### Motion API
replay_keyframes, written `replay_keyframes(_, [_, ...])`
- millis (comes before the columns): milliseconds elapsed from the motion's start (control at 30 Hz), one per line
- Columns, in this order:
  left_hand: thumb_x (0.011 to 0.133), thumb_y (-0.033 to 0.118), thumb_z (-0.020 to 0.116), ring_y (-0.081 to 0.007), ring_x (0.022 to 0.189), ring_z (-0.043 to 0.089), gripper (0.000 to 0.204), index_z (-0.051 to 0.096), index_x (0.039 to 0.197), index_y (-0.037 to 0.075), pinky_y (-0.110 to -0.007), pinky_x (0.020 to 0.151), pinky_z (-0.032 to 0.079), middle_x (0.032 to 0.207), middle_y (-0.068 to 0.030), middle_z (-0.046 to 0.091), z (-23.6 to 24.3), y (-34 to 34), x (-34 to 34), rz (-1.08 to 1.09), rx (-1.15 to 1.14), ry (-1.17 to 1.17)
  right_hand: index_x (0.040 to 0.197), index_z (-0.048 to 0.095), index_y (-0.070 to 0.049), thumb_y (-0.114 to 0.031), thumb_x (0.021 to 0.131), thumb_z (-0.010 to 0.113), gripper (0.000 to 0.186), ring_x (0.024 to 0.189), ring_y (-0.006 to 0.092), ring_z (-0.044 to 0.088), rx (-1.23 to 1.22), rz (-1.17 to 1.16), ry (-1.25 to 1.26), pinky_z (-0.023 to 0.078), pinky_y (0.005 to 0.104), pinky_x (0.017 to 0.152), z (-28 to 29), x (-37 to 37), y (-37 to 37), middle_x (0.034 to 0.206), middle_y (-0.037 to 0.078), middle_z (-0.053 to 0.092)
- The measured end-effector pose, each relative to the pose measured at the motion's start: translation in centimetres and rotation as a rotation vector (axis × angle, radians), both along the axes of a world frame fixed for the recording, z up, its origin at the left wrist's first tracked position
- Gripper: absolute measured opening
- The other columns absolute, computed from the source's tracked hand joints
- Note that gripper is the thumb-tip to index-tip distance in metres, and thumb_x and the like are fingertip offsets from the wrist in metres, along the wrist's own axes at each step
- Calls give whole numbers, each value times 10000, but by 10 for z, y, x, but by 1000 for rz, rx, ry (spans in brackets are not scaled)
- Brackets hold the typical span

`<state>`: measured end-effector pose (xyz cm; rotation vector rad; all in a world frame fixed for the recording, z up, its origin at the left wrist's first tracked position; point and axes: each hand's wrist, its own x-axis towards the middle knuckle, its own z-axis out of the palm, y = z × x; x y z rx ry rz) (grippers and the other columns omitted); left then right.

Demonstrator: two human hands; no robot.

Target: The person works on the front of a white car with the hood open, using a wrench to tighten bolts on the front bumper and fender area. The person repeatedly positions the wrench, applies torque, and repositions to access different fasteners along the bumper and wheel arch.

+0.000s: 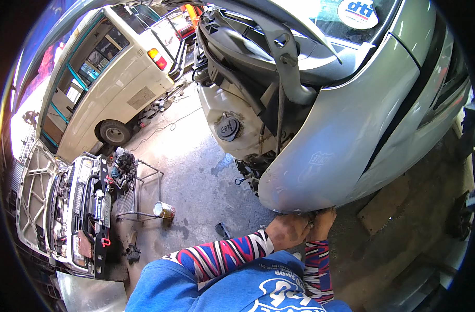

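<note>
Both hands meet at the lower edge of a silver car's front fender (321, 156). My left hand (288, 230) is closed, its fingers curled toward the right hand. My right hand (323, 223) is closed beside it, fingers bent up against the fender's rim. Anything between the fingers is too small or too hidden to make out. Patterned red, white and blue sleeves cover both forearms. Ahead of the fender, the car's front is stripped, baring a whitish fluid reservoir (242, 117) with a dark round cap (228, 127).
A cream van (128, 67) stands at the far left, with an open-hooded vehicle (73, 208) nearer. Between that and me are a metal frame stand (149, 182) and a paint can (164, 210). A flat brown board (386, 205) lies on the floor at right.
</note>
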<state>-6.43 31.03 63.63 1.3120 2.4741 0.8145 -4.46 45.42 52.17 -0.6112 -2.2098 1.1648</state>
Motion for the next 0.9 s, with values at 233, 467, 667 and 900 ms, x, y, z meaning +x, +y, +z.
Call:
replay_keyframes(233, [986, 269, 518, -423, 896, 656, 347, 623, 1195, 12, -482, 832, 544, 1037, -237, 676, -41, -10, -6, -83, 51, 28, 1033, 667, 64, -107, 825, 604, 276, 1057, 442, 579, 98, -29, -43, 431, 513, 943, 6, 13, -6, 1109, 243, 663])
replay_keyframes(467, [987, 299, 528, -448, 1091, 592, 402, 595, 1280, 32, -517, 986, 453, 1196, -260, 635, -107, -14, -21, -118, -66, 18, 1291, 517, 78, -97, 896, 588, 438, 1241, 439, 448, -99, -157, -62, 369, 514, 1067, -19, 16, -23, 1376, 285, 477])
replay_keyframes(667, [959, 354, 589, -420, 1218, 539, 524, 520, 1385, 57, -478, 1079, 402, 1370, -252, 541, -193, -5, -32, 54, 34, -448, 1354, 471, 63, -72, 973, 520, 407, 1300, 416, 419, -199, 12, -36, 340, 492, 1114, -32, 18, -10, 1410, 269, 436])
replay_keyframes(900, [954, 162, 548, -343, 1144, 590, 373, 555, 1298, 18, -394, 1021, 466, 1263, -164, 631, -237, -8, -21, 556, 506, -1889, 1112, 589, 120, -150, 989, 517, 306, 960, 381, 594, -480, -36, 196, 443, 429, 912, 12, 22, -5, 1042, 267, 651])
